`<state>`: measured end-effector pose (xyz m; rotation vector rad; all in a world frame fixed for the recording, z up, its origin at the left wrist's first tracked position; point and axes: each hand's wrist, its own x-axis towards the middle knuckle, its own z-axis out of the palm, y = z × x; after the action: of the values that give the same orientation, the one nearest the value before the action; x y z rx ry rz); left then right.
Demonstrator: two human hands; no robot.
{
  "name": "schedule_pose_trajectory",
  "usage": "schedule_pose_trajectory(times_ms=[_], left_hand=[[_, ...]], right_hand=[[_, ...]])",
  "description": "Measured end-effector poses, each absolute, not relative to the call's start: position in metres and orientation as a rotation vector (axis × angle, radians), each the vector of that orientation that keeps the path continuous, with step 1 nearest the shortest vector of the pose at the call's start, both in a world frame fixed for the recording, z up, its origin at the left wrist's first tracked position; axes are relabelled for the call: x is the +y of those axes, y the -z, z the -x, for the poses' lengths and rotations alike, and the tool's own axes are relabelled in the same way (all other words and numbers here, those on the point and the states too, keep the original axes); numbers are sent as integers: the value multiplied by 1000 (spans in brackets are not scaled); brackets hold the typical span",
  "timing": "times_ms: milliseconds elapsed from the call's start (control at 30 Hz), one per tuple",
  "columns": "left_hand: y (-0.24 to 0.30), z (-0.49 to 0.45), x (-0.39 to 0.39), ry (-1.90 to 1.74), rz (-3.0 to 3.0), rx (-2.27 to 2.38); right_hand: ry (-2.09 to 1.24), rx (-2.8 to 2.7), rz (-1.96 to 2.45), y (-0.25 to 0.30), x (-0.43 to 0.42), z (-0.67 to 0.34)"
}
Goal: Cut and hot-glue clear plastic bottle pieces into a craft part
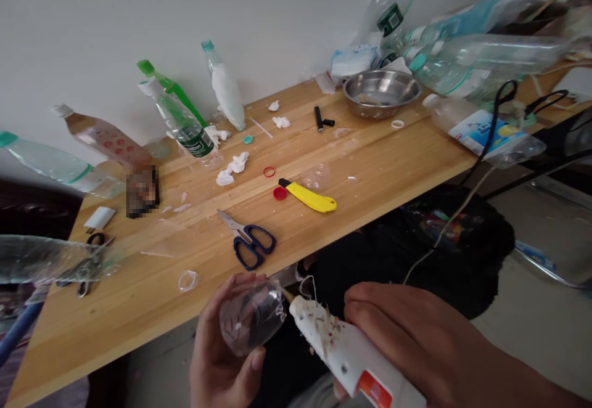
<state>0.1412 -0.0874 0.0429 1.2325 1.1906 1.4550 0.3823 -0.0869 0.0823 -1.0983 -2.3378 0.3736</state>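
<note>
My left hand [229, 359] is closed around a clear plastic bottle piece [252, 317], cup-shaped and see-through, with its narrow ragged end to the right. My right hand [407, 328] grips a white glue gun [333, 340] that has an orange-red switch and bits of debris stuck to its front. The gun's nozzle points left, at or very near the end of the bottle piece. A thin strand of glue [309, 285] curls up by the nozzle. On the table just beyond lie blue-handled scissors [252, 238] and a yellow utility knife [309, 197].
Several plastic bottles [185, 118] stand along the wall on the wooden table [393, 174]. A steel bowl [382, 93] sits at the back, with more bottles [499, 53] piled right of it. Crumpled tissues [234, 167] and caps [280, 193] lie about. A cable [456, 217] hangs over the table's edge.
</note>
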Motion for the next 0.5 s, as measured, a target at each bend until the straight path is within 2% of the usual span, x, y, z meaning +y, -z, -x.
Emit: schedule_pose_trajectory(times_ms=[167,500], left_hand=[[-45,-142,-91,-1463,-1113,1247],[-30,-123,-77,-1422,-1484,906]], right_hand=[[-385,-2395,1101,-80,-88,-382],[-344,-2432,1142,-84,-89,-381]])
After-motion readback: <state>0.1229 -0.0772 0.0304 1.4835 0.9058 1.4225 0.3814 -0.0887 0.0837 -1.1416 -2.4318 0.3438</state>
